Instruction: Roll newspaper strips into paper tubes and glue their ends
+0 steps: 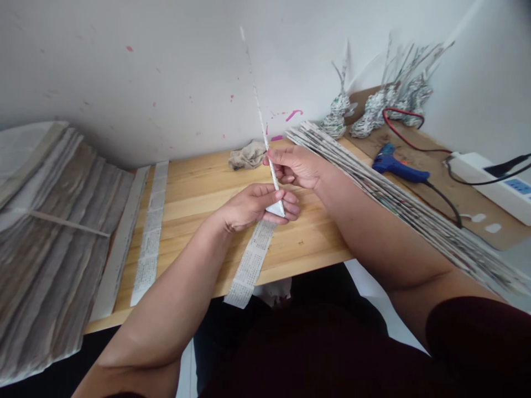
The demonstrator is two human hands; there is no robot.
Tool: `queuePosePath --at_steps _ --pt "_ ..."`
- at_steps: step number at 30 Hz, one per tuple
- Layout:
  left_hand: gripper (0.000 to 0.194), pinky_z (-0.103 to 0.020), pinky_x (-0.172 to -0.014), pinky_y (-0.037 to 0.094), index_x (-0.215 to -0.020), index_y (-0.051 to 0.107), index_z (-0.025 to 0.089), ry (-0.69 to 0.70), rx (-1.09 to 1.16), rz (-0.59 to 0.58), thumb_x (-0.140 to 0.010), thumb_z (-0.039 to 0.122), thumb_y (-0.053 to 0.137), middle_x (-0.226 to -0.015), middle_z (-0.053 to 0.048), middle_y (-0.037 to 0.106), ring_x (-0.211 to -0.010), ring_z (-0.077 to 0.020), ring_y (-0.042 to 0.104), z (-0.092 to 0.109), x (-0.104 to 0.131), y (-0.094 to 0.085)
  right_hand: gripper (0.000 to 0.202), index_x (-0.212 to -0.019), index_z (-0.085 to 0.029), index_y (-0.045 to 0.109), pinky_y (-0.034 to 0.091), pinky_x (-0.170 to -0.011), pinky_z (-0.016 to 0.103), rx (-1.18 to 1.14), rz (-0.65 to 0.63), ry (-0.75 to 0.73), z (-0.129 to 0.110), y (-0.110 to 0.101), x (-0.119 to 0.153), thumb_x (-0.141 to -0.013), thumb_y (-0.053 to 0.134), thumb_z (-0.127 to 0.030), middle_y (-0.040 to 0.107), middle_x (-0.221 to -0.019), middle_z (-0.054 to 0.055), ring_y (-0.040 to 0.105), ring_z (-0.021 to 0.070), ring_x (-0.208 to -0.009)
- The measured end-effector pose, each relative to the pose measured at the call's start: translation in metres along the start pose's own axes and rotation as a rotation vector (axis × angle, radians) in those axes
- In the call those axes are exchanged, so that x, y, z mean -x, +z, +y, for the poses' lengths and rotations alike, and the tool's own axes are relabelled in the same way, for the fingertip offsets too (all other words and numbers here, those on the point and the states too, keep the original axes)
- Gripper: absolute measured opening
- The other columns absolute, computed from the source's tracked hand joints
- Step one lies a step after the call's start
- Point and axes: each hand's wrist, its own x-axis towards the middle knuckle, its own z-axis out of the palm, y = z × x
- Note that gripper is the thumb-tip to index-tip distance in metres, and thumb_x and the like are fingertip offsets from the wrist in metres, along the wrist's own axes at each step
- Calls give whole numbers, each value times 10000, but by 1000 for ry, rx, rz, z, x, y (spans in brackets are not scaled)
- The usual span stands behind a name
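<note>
The left hand (261, 203) pinches the paper tube (259, 110) near its flat end, the right hand (299, 166) its shaft; slackened grip could unroll it, or the counter (199, 185) edge snag the overhanging newspaper strip (254, 260).

Soft, diffuse light greys the wall (186, 72); shadows are faint, the shirt (315, 354) near-black, the outer edges stretched and blurred.

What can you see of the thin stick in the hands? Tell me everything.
The thin stick is straight, pale and dark-flecked, and looks like tightly rolled printed paper. It slants up and slightly left, its far end in front of the wall. The right hand pinches it partway down; the left hand holds its lower end, beside a white triangular flare. Fingers partly hide that end.
</note>
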Motion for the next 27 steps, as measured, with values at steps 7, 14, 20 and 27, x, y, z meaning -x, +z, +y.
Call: queuePosePath --at_steps 7,14,20,27 --pt "331 -416 -893 554 -1069 678 92 -7 -3 -22 -903 376 642 -1034 -176 740 -977 -248 720 0 1 0 364 -766 -121 634 223 -351 152 51 -39 0 -1 -2 1 -764 795 -447 472 -522 -54 388 45 -450" --pt "321 -403 -878 562 -1062 681 100 26 -18 -11 -911 378 630 -1034 -166 740 -955 -234 722 0 0 -2 348 -804 -134 648 239 -355 164 57 -67 23 -9 -2 6 -810 745 -468 535 -612 -20 478 66 -513" --pt "315 -417 -885 561 -1058 681 102 16 -18 -6 -908 376 634 -1024 -160 743 -961 -241 722 1 1 0 315 -764 -136 648 208 -345 173 106 28 -1 -5 -4 4 -756 810 -406 442 -526 -55 388 53 -456" --pt "303 -432 -887 566 -1051 679 96 45 4 20 -919 363 619 -1011 -162 743 -963 -249 722 3 2 1 309 -842 -130 671 252 -366 174 92 -55 72 -7 -3 6 -810 760 -424 509 -587 -28 455 71 -503"
